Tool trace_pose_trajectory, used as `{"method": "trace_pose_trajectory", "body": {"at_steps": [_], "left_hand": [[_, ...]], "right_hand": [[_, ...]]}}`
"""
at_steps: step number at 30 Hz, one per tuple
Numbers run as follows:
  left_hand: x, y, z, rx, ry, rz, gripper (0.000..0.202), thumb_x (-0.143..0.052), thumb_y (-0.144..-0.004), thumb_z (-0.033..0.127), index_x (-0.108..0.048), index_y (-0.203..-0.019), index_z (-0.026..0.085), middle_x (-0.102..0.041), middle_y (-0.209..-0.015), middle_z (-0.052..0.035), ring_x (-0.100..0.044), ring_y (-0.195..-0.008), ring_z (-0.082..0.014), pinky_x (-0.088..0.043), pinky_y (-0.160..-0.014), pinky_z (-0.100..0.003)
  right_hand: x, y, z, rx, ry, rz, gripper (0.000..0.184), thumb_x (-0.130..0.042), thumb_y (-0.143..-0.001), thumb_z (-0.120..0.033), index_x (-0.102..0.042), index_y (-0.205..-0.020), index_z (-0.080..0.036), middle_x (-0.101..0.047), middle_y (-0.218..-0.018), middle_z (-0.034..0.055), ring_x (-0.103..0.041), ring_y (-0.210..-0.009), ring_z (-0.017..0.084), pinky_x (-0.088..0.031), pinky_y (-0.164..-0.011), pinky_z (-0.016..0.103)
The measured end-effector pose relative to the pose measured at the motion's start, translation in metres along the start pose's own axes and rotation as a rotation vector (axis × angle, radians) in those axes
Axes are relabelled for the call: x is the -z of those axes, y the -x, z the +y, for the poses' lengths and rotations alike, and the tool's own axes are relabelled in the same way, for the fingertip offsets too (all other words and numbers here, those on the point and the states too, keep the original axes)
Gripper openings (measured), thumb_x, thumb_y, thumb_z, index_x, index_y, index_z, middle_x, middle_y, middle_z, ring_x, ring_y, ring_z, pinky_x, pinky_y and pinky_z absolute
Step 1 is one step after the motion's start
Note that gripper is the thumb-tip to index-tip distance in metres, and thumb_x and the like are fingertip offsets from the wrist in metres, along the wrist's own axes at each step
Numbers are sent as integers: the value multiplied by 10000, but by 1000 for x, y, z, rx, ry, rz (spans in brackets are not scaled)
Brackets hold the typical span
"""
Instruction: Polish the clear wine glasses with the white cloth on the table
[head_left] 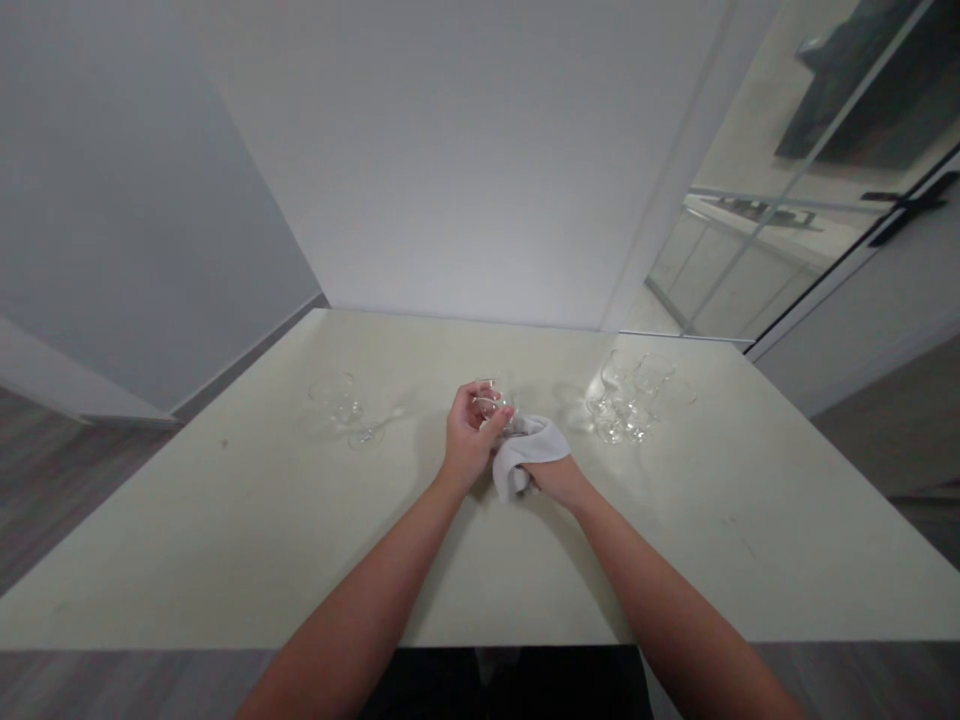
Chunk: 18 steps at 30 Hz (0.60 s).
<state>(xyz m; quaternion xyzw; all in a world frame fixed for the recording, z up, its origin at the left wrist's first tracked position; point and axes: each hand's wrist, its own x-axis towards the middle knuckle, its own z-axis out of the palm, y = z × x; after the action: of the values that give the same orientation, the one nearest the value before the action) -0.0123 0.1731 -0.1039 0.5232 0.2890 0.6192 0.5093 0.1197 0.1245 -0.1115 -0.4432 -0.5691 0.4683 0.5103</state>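
1. a person's left hand (469, 435) closes its fingers around a small clear glass (491, 400), held just above the middle of a pale table (225, 540).
2. the right hand (556, 480) grips a bunched white cloth (525, 450), which is pressed against the glass (the cloth's lower end touches the tabletop).
3. to the left, well apart from the hands, more clear glassware (343, 408) sits on the table; how many pieces cannot be told.
4. to the right, near the cloth, stands a tight cluster of glasses (626, 408).
5. behind the table's far right corner, a glazed partition (750, 250) meets a plain white wall (465, 150).
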Motion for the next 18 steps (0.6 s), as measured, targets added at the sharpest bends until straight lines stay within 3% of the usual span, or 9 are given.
{"method": "trace_pose_trajectory", "body": {"at_steps": [4,7,12,18], "left_hand": [[5,-4,-5,-114,-67,49,512,-824,-708,353,-554,-1125,231,-571,-1031,-26,-588,-803,-110,-505,-714,-226],[6,-5,-5,-160,-112,47,524,-828,-705,344,-547,-1131,226,-577,-1083,-47,-596,-799,-112,-504,-726,-239],[3,0,-1,-165,-183,-17,541,-818,-716,349,-533,-1154,207,-592,-1108,-78,-598,-789,-127,-486,-719,-257],[2,3,6,-205,-250,-53,537,-809,-722,357,-543,-1162,199,-594,-1103,-84,-594,-810,-140,-480,-735,-262]], "right_hand": [[-3,6,8,-193,-214,164,216,-660,-699,-254,-708,-906,-218,-713,-896,-9,-628,-820,154,-486,-807,272],[-4,8,14,-320,-360,174,283,-692,-645,-246,-705,-924,-197,-732,-913,9,-646,-839,177,-493,-830,302],[-4,6,17,-301,-389,187,286,-703,-597,-214,-696,-880,-173,-739,-879,23,-652,-827,185,-500,-817,305],[-5,5,12,-215,-285,97,282,-702,-688,-269,-688,-953,-176,-735,-956,44,-663,-882,193,-503,-855,333]]}}
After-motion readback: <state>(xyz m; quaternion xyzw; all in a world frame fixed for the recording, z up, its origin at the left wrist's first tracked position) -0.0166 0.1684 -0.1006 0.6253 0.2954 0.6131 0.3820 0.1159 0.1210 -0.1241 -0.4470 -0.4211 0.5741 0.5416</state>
